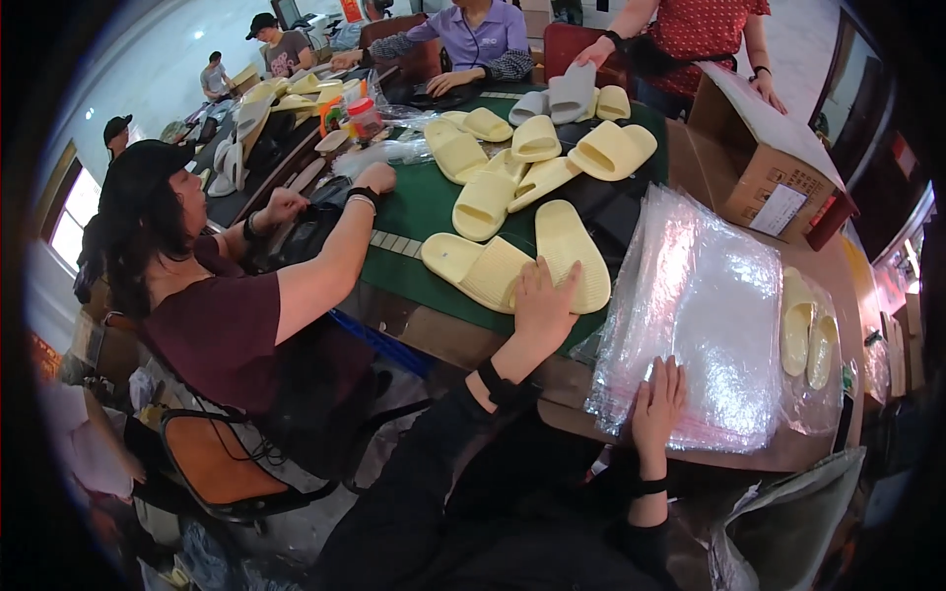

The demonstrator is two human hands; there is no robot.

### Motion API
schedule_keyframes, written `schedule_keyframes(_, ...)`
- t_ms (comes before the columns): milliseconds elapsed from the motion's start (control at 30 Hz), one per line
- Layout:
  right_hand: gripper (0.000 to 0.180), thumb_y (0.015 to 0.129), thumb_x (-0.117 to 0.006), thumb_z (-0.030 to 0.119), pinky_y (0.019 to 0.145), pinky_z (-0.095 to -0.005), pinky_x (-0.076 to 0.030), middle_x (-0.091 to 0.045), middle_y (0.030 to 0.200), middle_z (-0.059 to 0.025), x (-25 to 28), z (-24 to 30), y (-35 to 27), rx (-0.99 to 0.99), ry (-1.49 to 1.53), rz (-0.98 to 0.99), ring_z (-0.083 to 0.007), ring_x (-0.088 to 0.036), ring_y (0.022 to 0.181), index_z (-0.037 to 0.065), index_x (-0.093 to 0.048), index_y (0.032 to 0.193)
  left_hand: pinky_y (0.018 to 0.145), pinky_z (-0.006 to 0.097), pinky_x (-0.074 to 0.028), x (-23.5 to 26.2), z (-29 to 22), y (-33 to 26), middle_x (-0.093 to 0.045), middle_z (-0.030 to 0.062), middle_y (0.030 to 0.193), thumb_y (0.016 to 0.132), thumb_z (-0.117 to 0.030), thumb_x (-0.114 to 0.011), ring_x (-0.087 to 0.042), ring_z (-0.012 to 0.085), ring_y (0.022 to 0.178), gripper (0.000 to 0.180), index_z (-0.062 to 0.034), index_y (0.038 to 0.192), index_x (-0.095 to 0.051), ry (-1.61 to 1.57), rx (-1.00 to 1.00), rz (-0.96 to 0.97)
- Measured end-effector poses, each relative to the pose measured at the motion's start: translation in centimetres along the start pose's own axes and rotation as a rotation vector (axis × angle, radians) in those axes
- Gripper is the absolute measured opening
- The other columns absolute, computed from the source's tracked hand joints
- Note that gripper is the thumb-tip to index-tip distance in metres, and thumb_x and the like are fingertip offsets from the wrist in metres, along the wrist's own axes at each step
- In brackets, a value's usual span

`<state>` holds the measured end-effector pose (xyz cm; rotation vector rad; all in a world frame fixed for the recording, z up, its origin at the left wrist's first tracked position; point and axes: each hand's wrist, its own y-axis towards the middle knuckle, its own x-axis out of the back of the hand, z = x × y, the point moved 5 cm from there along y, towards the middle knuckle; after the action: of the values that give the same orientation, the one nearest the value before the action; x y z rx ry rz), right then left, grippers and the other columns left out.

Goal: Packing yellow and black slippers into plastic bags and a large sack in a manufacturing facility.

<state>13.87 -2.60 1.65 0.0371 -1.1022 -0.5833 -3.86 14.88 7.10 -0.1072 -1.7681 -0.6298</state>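
While our left hand, fingers apart, rests on two pale yellow slippers, our right hand lies unclenched on the clear bags beneath it; we seem to be taking the pair, which likely calls for closing the left fingers next

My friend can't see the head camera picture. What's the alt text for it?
A person's left hand touches pale yellow slippers on a green table, and the right hand lies on stacked clear bags. Other people are around the table, and a box stands beyond the bags.
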Motion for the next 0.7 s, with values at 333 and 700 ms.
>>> schedule_keyframes(333, 0.046, 0.09, -0.051, 0.018, 0.111, -0.0479, -0.02, -0.04, 0.144, -0.0143, -0.2, 0.2, 0.2, 0.056, -0.017, -0.036, -0.035, -0.03, 0.136, 0.01, -0.047, 0.135, 0.08, 0.035, -0.05, -0.5, 6.7, -0.9, -0.063, 0.0177, 0.109, 0.094, -0.033, -0.056, -0.065, 0.0256, 0.089, 0.042, -0.0004, 0.121, -0.054, -1.46, 0.539, -0.25)
schedule_keyframes(700, 0.045, 0.091, -0.049, 0.019, 0.111, -0.0472, -0.02, -0.04, 0.144, -0.0137, 0.0, 0.5, 0.2, 0.045, -0.073, -0.036, -0.035, -0.03, 0.136, 0.009, -0.047, 0.135, 0.088, 0.038, -0.049, 3.9, 5.6, -2.4, -0.061, 0.0182, 0.11, 0.1, -0.042, -0.035, -0.063, 0.0282, 0.097, 0.053, 0.0031, 0.126, -0.044, -2.226, 0.541, -0.318)
